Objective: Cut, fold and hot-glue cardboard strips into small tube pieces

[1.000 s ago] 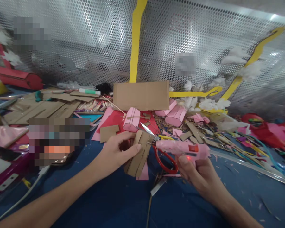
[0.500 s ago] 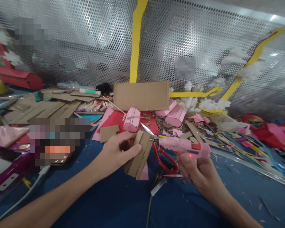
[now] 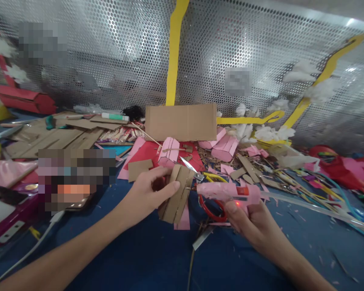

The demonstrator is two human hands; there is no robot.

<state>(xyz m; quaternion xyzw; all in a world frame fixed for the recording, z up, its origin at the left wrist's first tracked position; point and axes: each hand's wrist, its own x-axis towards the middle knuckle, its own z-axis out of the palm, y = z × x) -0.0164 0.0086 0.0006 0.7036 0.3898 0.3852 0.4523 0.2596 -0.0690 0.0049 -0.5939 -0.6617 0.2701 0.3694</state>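
Observation:
My left hand (image 3: 150,190) grips a small folded piece of cardboard (image 3: 178,198), thumb across its front face. In my right hand (image 3: 248,218) is a pink glue gun (image 3: 227,192) with a small red light lit on its side. Its nozzle points left and meets or nearly meets the cardboard's right side. Behind the gun lie scissors with red handles (image 3: 215,216), partly covered by it; one blade shows above the cardboard. A pink paper strip (image 3: 183,218) lies under the cardboard.
A brown cardboard box (image 3: 180,122) stands behind, near a perforated metal panel (image 3: 124,52). Pink paper shapes (image 3: 169,151) and cardboard scraps (image 3: 248,167) lie around. Flat cardboard pieces (image 3: 54,135) are stacked at left. A white cable (image 3: 45,234) runs along the left.
The glue gun and my right hand have shifted left and slightly down, its nozzle now lower along the cardboard's edge. The cardboard is tilted a little more in my left hand.

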